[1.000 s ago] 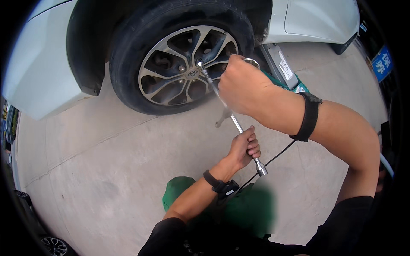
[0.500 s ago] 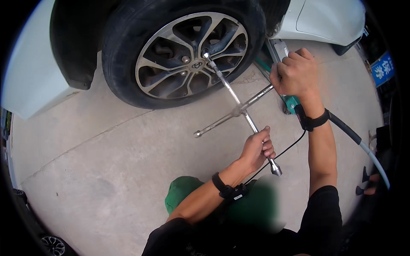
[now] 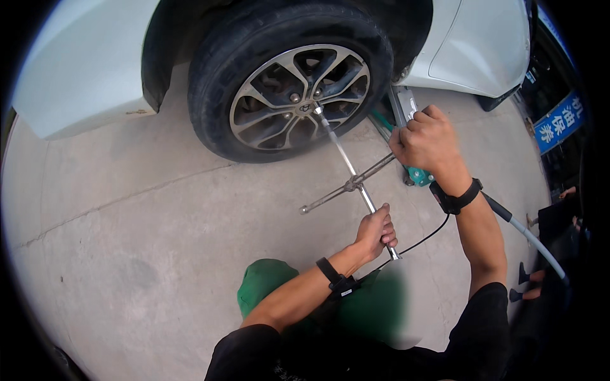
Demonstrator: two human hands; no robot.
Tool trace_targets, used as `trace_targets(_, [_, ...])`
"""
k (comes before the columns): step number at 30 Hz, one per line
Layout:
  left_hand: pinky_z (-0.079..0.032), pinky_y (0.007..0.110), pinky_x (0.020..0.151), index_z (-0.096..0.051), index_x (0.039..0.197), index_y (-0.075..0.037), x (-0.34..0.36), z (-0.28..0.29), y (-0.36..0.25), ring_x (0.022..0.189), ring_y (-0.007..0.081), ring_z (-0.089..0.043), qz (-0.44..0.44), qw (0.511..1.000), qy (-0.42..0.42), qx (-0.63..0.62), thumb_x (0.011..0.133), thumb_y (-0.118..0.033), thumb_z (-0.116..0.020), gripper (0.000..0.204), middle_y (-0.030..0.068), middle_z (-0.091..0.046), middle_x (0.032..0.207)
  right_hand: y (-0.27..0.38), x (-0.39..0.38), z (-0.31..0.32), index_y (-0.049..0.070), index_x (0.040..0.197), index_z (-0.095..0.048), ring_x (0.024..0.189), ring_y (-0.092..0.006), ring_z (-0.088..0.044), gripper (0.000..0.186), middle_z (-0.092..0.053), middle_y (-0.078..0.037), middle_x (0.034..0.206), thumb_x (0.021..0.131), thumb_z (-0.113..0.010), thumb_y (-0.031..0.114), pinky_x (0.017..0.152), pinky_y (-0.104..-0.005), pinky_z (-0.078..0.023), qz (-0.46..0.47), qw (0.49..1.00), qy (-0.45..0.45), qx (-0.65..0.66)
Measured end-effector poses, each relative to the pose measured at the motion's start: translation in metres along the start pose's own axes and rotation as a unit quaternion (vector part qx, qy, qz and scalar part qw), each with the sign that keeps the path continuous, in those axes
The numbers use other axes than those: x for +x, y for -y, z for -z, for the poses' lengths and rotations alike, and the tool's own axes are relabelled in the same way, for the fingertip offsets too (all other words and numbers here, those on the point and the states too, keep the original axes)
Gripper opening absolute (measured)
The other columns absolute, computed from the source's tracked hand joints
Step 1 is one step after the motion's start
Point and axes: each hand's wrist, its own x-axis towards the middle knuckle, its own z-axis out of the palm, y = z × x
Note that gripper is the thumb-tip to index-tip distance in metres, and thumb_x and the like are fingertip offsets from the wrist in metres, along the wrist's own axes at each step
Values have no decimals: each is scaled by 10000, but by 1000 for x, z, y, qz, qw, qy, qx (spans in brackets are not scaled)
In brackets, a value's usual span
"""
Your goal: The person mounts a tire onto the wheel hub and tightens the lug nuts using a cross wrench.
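A four-way lug wrench (image 3: 353, 183) reaches from my hands toward the car's wheel (image 3: 222, 95). Its far socket end appears just right of the hub cap (image 3: 305, 106); whether it sits on a nut I cannot tell. My left hand (image 3: 377, 232) is wrapped round the near end of the long shaft, just above its lower socket. Higher up and to the right, my right hand (image 3: 427, 143) grips the right arm of the wrench, hiding that arm's tip. The left arm of the wrench is free. Lug nuts (image 3: 295, 98) show around the hub cap.
A green and grey floor jack (image 3: 416, 176) stands right of the wheel, its long handle (image 3: 534, 235) slanting down to the right. White car body panels (image 3: 95, 76) flank the wheel. A blue sign (image 3: 558, 124) and another person's feet (image 3: 525, 286) are at the right edge.
The wrench's far socket end has shifted from the hub cap's upper right to its right side, and a lug nut now shows above it. Both hands keep their grip. My view has shifted.
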Motion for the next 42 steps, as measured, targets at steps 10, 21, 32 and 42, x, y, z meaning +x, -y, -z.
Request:
trace_targets(10, [-274,314,471,-279,627,-184,-23,11,-19,449,120,-261,-26,999,-26,-1,972,-333,-471,422,-42,-237,531,19,25,3,81,411,-521,473,-187,-475,315,-467,-28,425,678,-660,176,564,-316,-372,-8,1000,3,6])
trace_targets(21, [-249,286,437,-311,611,-190,-22,21,-29,412,112,-257,-10,998,-59,-31,957,-296,-458,390,-54,-243,500,80,84,77,47,693,-664,919,-163,-568,109,-608,-46,782,665,-637,149,1057,-368,-357,238,954,172,65])
trace_targets(32, [-369,301,564,-415,732,-128,-32,-3,-28,538,127,-367,-70,996,-57,-23,913,-213,-521,226,-15,-371,602,105,-151,-78,108,1184,-631,1131,-294,-586,446,-666,-142,1130,743,-572,103,930,-392,-463,-391,737,420,358])
trace_targets(42, [-395,317,603,-421,766,-121,-49,4,-54,581,143,-401,-107,991,-72,-41,902,-205,-519,188,-5,-394,640,142,-151,-39,-25,816,-691,685,-225,-651,193,-677,-153,715,751,-563,104,677,-331,-511,-431,666,381,474])
